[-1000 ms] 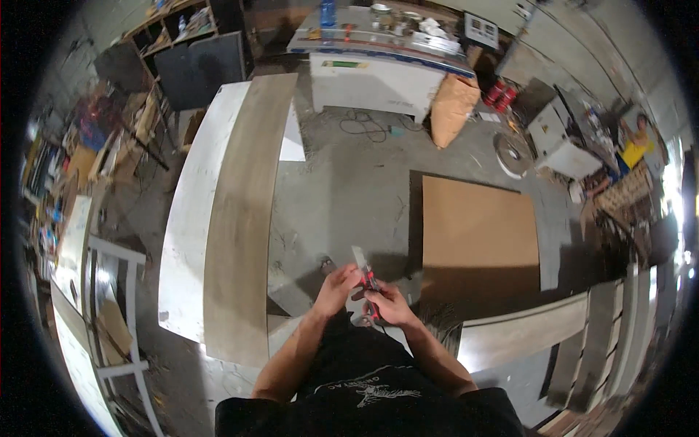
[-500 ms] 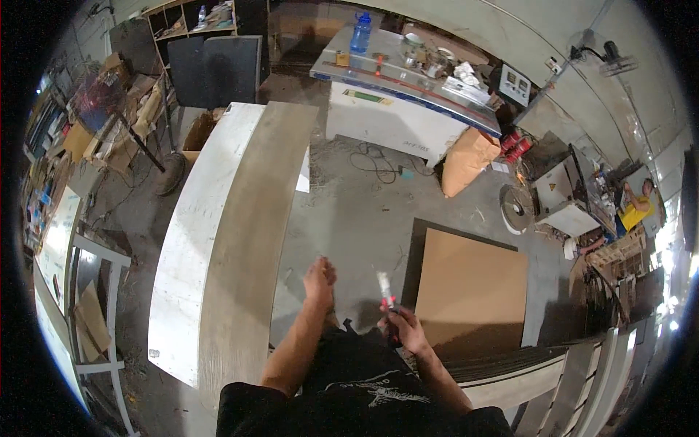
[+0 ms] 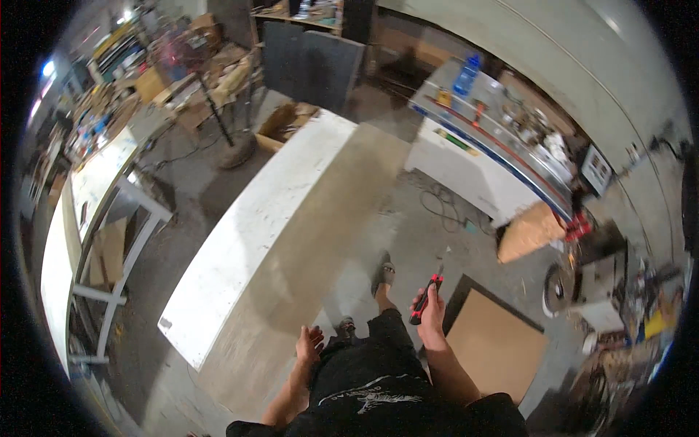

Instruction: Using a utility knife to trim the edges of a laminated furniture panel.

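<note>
My right hand (image 3: 431, 307) is closed round the red-and-black handle of a utility knife (image 3: 428, 295), held upright. Its narrow metal blade points away from me, toward the workbench. My left hand (image 3: 309, 345) hangs near the right edge of a long grey-brown board (image 3: 302, 255), fingers loosely apart and holding nothing. That board overlaps a wide white panel (image 3: 247, 240) on its left side. Both run from near my left side to the far middle.
A brown cardboard sheet (image 3: 495, 342) lies right of my arm. Ahead right stands a metal-topped workbench (image 3: 473, 167) with a blue bottle (image 3: 467, 74); a brown paper sack (image 3: 530, 231) leans beside it. A white frame (image 3: 135, 251) stands left. Cables (image 3: 444, 207) trail on the floor.
My view has turned to the right-hand side's opposite, so the scene shifts rightward and tilts. My feet now show mid-stride. The knife stays in my right hand, raised further forward; my left hand has lowered.
</note>
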### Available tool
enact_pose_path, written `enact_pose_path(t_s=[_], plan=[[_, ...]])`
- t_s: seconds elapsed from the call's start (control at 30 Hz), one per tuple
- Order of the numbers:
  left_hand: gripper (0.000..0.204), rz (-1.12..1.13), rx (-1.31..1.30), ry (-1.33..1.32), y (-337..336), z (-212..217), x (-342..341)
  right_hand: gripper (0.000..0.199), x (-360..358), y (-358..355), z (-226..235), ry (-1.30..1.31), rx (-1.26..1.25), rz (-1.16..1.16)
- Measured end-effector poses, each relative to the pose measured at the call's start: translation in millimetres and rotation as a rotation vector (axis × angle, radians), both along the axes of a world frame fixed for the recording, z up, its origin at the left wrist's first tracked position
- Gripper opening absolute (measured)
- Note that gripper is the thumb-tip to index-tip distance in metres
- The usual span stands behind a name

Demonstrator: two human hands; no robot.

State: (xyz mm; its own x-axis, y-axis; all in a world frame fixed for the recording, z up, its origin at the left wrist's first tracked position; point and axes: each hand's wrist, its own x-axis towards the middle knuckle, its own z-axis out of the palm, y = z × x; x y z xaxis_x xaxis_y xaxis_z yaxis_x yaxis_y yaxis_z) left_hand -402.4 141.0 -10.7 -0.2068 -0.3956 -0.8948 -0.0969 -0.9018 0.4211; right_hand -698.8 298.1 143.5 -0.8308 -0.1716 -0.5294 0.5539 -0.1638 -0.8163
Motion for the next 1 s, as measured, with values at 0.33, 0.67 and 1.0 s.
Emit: enact_pose_path(t_s=[0.33, 0.67, 1.0], plan=[[0.055, 0.486, -0.100, -0.164, 22.4, -2.3, -48.8, 0.024, -84.6, -167.6, -37.1, 0.010, 0.244, 0.407], [0.059, 1.127, -0.085, -0.306, 2.2, -25.1, -133.1, 0.032, -231.2, -241.3, -141.5, 0.006, 0.119, 0.884], [0.052, 1.780, -0.222, -0.061, 14.2, -36.0, -22.1, 0.080, -308.5, -284.6, -277.7, 0.921, 0.839, 1.426]])
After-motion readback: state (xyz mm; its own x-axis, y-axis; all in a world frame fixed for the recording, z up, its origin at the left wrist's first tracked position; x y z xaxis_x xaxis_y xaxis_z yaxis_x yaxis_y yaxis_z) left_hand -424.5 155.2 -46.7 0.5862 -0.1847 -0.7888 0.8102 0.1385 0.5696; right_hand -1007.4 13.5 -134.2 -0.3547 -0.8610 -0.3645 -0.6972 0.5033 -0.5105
